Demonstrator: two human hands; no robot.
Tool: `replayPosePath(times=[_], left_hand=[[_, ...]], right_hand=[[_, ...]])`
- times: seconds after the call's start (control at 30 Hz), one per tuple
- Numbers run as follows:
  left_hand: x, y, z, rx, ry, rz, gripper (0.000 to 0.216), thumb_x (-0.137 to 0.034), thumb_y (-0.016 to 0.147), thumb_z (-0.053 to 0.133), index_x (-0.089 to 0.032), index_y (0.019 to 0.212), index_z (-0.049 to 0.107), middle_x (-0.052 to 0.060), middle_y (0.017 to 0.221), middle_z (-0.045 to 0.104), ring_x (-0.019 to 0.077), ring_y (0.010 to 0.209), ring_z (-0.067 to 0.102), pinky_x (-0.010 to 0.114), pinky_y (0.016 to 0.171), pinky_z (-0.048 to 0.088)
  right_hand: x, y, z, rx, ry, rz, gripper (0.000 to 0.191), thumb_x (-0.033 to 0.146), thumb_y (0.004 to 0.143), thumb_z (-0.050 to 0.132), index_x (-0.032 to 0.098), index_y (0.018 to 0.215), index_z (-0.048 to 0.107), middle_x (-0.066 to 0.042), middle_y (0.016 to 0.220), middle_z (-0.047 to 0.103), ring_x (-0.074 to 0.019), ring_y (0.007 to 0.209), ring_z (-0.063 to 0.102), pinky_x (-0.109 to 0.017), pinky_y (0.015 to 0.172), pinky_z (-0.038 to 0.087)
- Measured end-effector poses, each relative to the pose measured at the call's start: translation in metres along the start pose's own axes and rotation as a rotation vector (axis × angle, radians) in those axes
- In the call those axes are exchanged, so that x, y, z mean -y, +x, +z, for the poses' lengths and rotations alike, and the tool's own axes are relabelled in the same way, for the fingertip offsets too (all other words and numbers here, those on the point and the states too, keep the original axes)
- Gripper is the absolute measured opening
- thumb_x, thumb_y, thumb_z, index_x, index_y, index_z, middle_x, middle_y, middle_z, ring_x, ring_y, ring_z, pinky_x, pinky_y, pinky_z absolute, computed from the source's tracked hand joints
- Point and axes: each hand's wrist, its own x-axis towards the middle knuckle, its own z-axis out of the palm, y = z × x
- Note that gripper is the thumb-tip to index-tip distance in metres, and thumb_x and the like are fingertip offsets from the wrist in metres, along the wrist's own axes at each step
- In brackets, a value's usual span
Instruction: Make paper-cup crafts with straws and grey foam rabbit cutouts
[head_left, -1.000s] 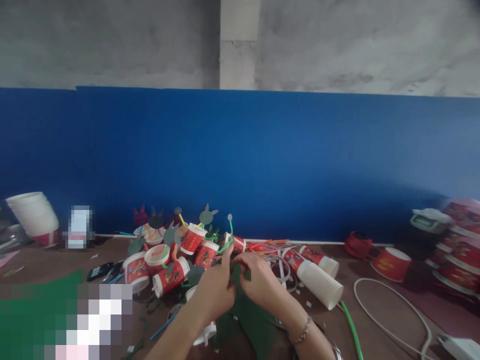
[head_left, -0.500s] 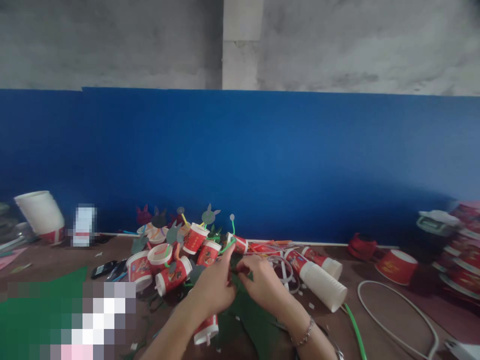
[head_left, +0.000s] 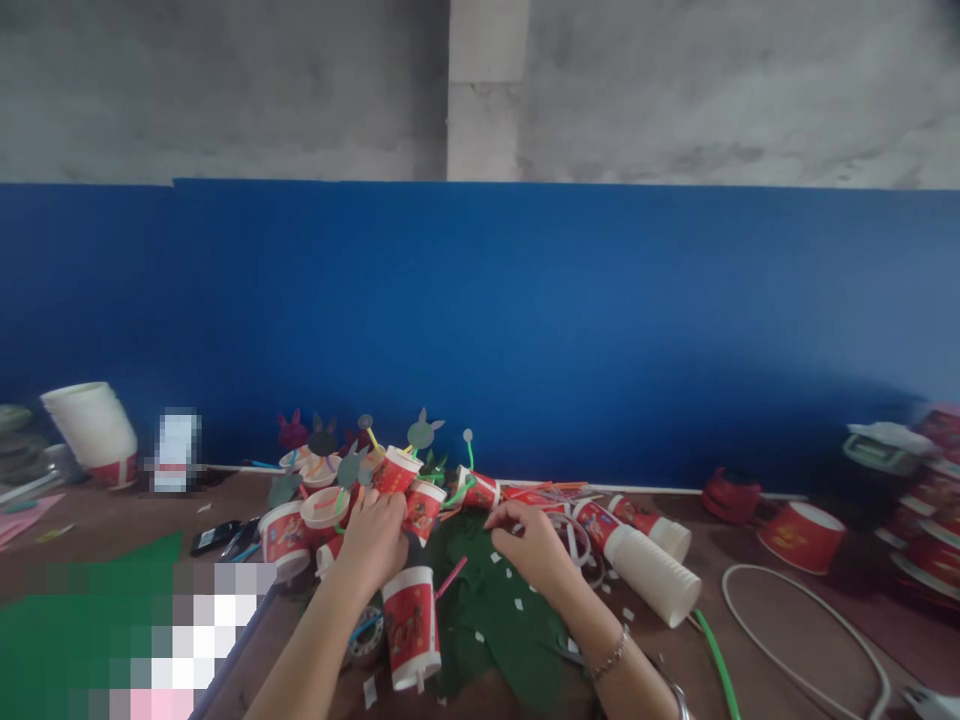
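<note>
Left hand (head_left: pixel 375 530) among cups (head_left: pixel 397 472) heaped toward the table's (head_left: pixel 795 650) far edge; its fingers curl downward, any hold hidden. Right hand (head_left: pixel 531 545), fingers half-curled, thumb parted, no object visible, hovers over a dull green sheet (head_left: pixel 517 640). Light pressure best suits the smooth, tapered paper walls; thin straws (head_left: pixel 452 577) may snag.

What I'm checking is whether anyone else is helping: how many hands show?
2: the left hand at the red cups, the right hand over the green material. The pixelated patch at lower left may hide others.
</note>
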Motion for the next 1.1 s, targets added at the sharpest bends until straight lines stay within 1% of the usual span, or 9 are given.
replayPosePath(times=[0.23,0.3,0.37,0.47,0.57,0.63,0.7,0.87,1.1], left_hand=[[0.001,-0.001,0.004,0.031,0.007,0.029,0.03,-0.005,0.064,0.043,-0.017,0.088,0.057,0.015,0.089,0.066,0.0341,0.106,0.051,0.047,0.092,0.032],[0.003,0.0,0.006,0.017,-0.008,0.035,0.032,-0.001,0.064,0.042,-0.017,0.088,0.056,0.015,0.09,0.066,0.0328,0.105,0.052,0.048,0.094,0.03],[0.005,0.0,0.006,0.007,-0.061,0.045,0.034,0.001,0.063,0.041,-0.019,0.086,0.055,0.011,0.089,0.065,0.0292,0.102,0.054,0.047,0.096,0.028],[0.008,0.001,0.003,0.063,-0.333,0.061,0.029,-0.002,0.067,0.043,-0.022,0.086,0.05,0.004,0.084,0.063,0.0228,0.09,0.058,0.039,0.087,0.037],[0.002,0.002,-0.001,0.15,-0.786,0.092,0.021,-0.01,0.073,0.047,-0.022,0.091,0.047,0.001,0.083,0.061,0.0178,0.08,0.06,0.029,0.072,0.043],[-0.008,0.002,-0.002,0.178,-1.045,0.106,0.024,-0.014,0.073,0.051,-0.021,0.095,0.047,0.0,0.083,0.061,0.0163,0.078,0.06,0.028,0.071,0.043],[-0.02,0.002,-0.001,0.152,-1.218,0.057,0.029,-0.015,0.07,0.056,-0.02,0.097,0.047,0.0,0.08,0.06,0.015,0.075,0.059,0.027,0.07,0.043],[-0.043,0.002,0.005,0.143,-1.397,-0.027,0.032,-0.012,0.067,0.059,-0.018,0.096,0.048,-0.003,0.069,0.058,0.0135,0.066,0.057,0.026,0.065,0.041],[-0.05,-0.001,0.003,0.09,-1.425,-0.073,0.031,-0.01,0.066,0.059,-0.018,0.094,0.049,-0.004,0.067,0.057,0.0127,0.064,0.056,0.025,0.063,0.04]], right_hand=[[-0.006,0.002,0.003,-0.008,0.051,0.022,0.013,0.015,0.062,0.051,0.016,0.071,0.061,0.001,0.065,0.059,-0.0136,0.062,0.052,-0.023,0.057,0.038],[-0.006,0.003,0.004,-0.009,0.072,0.035,0.012,0.016,0.063,0.052,0.016,0.07,0.061,0.001,0.064,0.059,-0.0129,0.06,0.051,-0.023,0.057,0.038],[-0.005,0.002,0.005,-0.012,0.111,0.055,0.01,0.018,0.063,0.053,0.016,0.07,0.06,0.002,0.062,0.058,-0.0121,0.058,0.05,-0.023,0.057,0.038],[-0.002,0.001,0.006,-0.015,0.202,0.099,0.008,0.021,0.064,0.055,0.016,0.069,0.06,0.003,0.06,0.055,-0.0115,0.057,0.049,-0.022,0.056,0.036],[0.001,0.001,0.008,-0.023,0.334,0.155,0.01,0.025,0.064,0.059,0.016,0.068,0.06,0.004,0.057,0.053,-0.0114,0.056,0.048,-0.022,0.054,0.035],[0.001,0.001,0.011,-0.035,0.441,0.175,0.013,0.027,0.062,0.062,0.016,0.069,0.06,0.004,0.058,0.055,-0.0118,0.058,0.05,-0.023,0.056,0.036],[-0.001,0.002,0.015,-0.045,0.538,0.181,0.016,0.028,0.06,0.064,0.016,0.069,0.06,0.003,0.06,0.058,-0.0126,0.06,0.052,-0.023,0.058,0.037],[-0.006,0.002,0.02,-0.029,0.632,0.217,0.019,0.028,0.059,0.067,0.015,0.071,0.059,0.002,0.058,0.059,-0.0126,0.057,0.052,-0.023,0.055,0.035],[-0.006,0.0,0.021,-0.028,0.594,0.225,0.014,0.025,0.062,0.064,0.015,0.07,0.059,0.003,0.056,0.057,-0.0104,0.055,0.047,-0.022,0.053,0.031]])
